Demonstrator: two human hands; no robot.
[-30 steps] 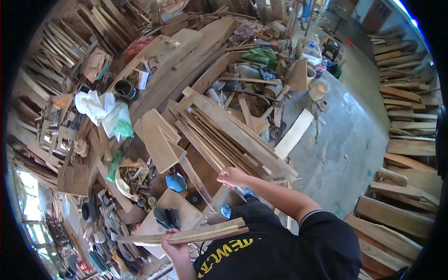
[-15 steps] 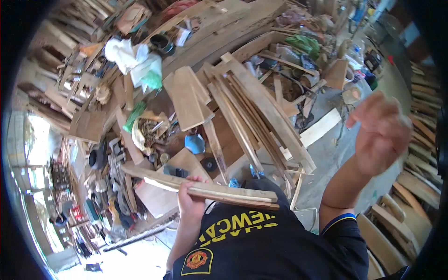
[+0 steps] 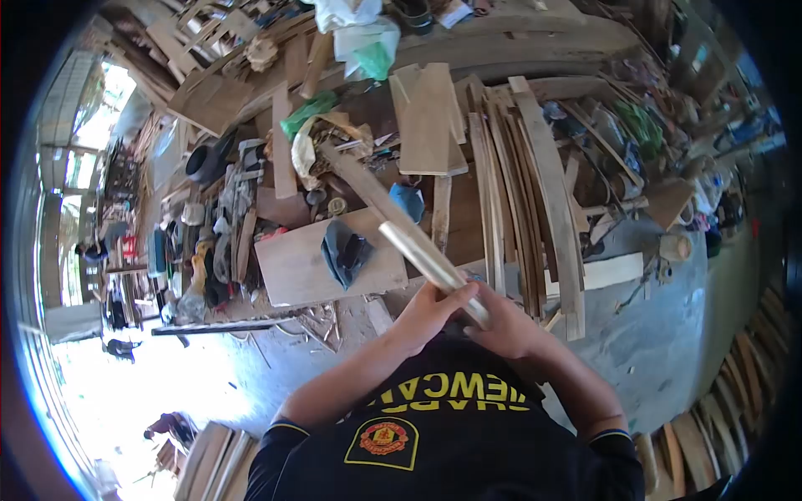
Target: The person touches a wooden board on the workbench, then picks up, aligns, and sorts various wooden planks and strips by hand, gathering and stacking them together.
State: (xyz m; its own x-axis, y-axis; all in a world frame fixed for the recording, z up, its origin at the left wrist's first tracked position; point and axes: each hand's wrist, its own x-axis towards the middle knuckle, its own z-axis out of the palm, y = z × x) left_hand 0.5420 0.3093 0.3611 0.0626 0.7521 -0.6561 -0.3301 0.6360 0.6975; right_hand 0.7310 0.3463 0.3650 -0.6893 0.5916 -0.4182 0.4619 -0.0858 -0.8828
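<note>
Both hands are in front of the black shirt, holding long wooden strips (image 3: 415, 255) that slant up and to the left. My left hand (image 3: 433, 316) is wrapped round the strips near their lower end. My right hand (image 3: 507, 321) closes round the same end, close beside the left. Beyond the strips' upper part lie a blue cup-like object (image 3: 407, 202) and a bag of wood scraps (image 3: 306, 154). A dark blue-grey object (image 3: 342, 255) rests on a flat board (image 3: 288, 265) to the left of the strips.
Long boards (image 3: 547, 192) lie side by side to the right of the hands. Wide panels (image 3: 426, 125) are stacked further back. Tools and clutter (image 3: 205, 242) fill the left side. Stacked planks (image 3: 710, 426) stand at the lower right, and a pale board (image 3: 614, 272) lies on the floor.
The view has turned toward the left. My right hand, raised away from the wood before, has come back and closed on the strips beside my left hand. The strips now point more away from the body.
</note>
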